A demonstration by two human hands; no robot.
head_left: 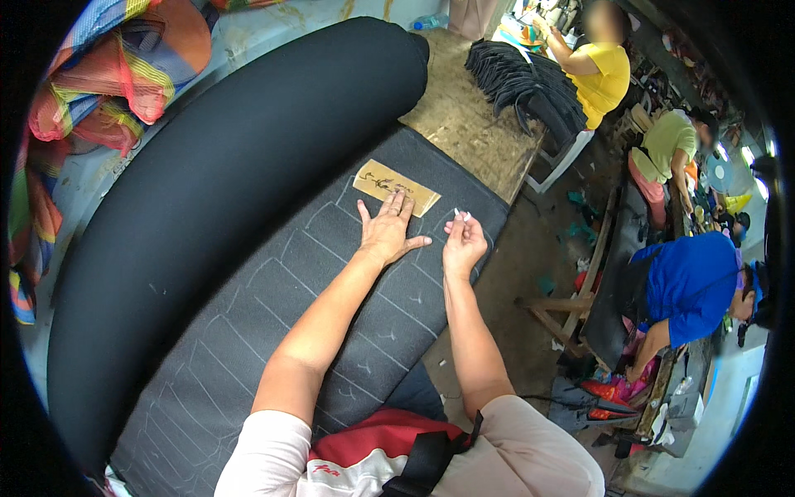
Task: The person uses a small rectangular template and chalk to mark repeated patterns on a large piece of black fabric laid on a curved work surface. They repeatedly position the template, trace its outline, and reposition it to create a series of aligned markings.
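Observation:
My left hand (pixel 386 235) lies flat with its fingers spread, their tips pressing on a tan card template (pixel 423 199). Dark handwriting marks the card's face. It rests on a dark grey fabric sheet (pixel 286 331) spread over the table. Rows of chalk outlines cover the sheet toward me and to the left. Just right of the card, my right hand (pixel 465 248) pinches a small white piece of chalk (pixel 461 215) above the fabric near its right edge.
A thick black fabric roll (pixel 248 141) runs along the left side. Stacked black cut pieces (pixel 530 87) sit at the wooden table's (pixel 464 124) far end. Several people work at the right, one in a blue shirt (pixel 687 282). Colourful mesh cloth (pixel 108 83) hangs at the upper left.

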